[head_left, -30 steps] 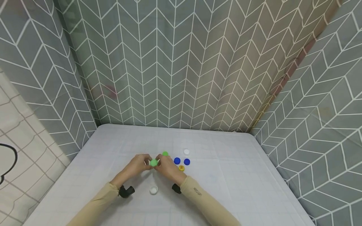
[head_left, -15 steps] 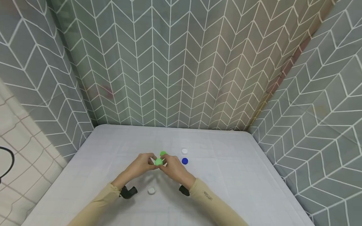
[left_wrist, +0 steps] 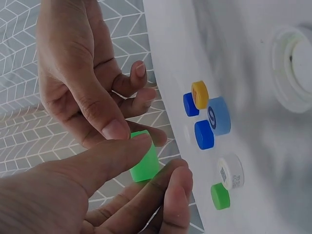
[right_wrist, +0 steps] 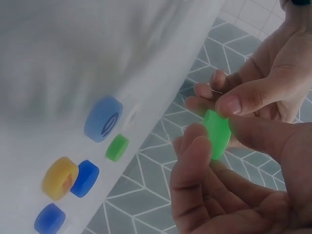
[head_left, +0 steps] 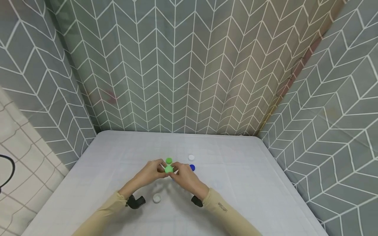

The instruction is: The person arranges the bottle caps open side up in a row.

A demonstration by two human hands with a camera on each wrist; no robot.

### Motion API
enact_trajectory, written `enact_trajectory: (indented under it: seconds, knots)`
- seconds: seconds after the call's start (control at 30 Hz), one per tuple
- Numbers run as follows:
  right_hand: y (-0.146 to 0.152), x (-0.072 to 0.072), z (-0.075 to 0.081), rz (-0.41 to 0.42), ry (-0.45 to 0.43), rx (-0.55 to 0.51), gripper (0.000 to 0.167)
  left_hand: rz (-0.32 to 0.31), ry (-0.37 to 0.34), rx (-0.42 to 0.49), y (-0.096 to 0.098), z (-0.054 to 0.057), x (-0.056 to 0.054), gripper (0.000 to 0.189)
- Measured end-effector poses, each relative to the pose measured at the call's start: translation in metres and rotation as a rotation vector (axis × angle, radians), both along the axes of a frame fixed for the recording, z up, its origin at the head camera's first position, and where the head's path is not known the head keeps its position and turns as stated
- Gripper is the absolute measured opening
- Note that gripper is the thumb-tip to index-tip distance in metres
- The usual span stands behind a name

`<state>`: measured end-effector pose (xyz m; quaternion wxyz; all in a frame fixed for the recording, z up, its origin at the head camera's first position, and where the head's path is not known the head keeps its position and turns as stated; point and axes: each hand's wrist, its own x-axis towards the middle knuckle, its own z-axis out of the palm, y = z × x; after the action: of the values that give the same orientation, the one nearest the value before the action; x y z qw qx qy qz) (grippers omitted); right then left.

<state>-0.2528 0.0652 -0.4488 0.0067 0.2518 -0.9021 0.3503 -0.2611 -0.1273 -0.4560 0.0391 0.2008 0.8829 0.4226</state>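
A bright light-green bottle cap (head_left: pixel 168 169) is held in the air over the table, between both hands. My left hand (head_left: pixel 152 171) pinches it from the left with thumb and fingers. From the right, my right hand (head_left: pixel 186 176) grips it too, and the two thumb tips meet at its near edge in the right wrist view. Just beyond the hands lies a darker green cap (head_left: pixel 169 161) on the cloth. Light blue (left_wrist: pixel 219 116), yellow (left_wrist: pixel 200 95) and blue caps (left_wrist: pixel 204 134) show in the left wrist view; the right hand hides most of these in the head view.
A white cap (head_left: pixel 191 157) lies beyond the right hand, near a partly covered blue cap (head_left: pixel 192 167). Another white cap (head_left: pixel 157 198) sits between the forearms. White cloth covers the table (head_left: pixel 251 183), and patterned curtains (head_left: pixel 177 82) stand behind and beside it.
Both hands have shifted a little to the right with the light-green cap. The right hand now covers the yellow cap and one blue cap, and the darker green cap is more exposed.
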Motion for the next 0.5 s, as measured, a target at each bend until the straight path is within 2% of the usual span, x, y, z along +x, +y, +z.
enact_trajectory:
  seconds: [0.23,0.5]
  knots:
    - [0.0028,0.0029,0.0017,0.004,0.035,-0.006,0.025,-0.018,0.006,0.018,0.0029,-0.0007,-0.0007,0.034]
    - [0.0066,0.002,0.0003,0.006,0.075,0.003,0.03,-0.027,-0.003,0.05,0.004,-0.0016,-0.0002,0.038]
